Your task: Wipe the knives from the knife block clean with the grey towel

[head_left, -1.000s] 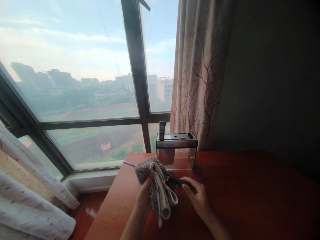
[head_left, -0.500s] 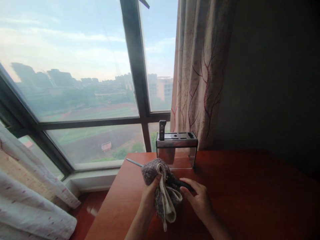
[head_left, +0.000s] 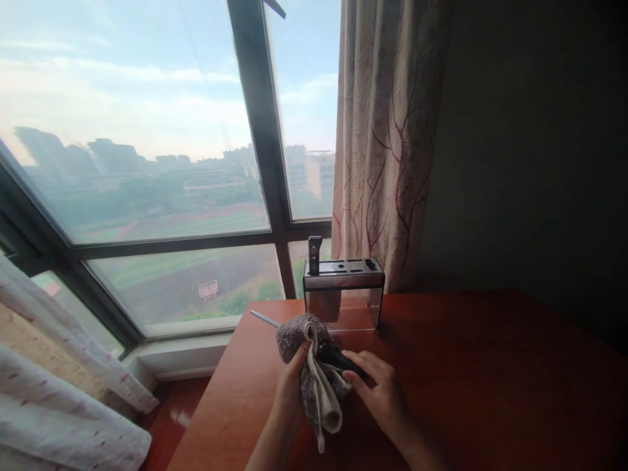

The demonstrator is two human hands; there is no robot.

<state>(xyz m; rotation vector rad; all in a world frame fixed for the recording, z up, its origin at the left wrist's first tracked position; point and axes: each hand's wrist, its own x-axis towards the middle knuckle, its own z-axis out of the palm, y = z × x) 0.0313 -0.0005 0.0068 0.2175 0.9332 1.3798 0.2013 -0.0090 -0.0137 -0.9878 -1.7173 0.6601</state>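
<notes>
My left hand (head_left: 290,374) is closed round a grey-brown cloth (head_left: 294,335) with a pale underside, bunched about the rod of a sharpening steel (head_left: 265,318). The rod's grey tip sticks out of the cloth on the left; its middle is hidden. My right hand (head_left: 380,387) grips the black handle, partly covered by the fingers and cloth. Just beyond my hands, a clear-sided knife block (head_left: 346,281) with a metal top stands upright. One broad-bladed knife (head_left: 314,255) sits in its leftmost slot, handle up.
The reddish-brown wooden table (head_left: 471,366) extends to the right, its left edge beside the window sill (head_left: 186,353). Behind it hangs a branch-patterned curtain (head_left: 387,144). Another curtain (head_left: 63,392) is at the lower left, by the large window (head_left: 147,163).
My right hand and the black handle have shifted slightly left, closer to my left hand and the cloth. The knife block appears a little further left as the view turns.
</notes>
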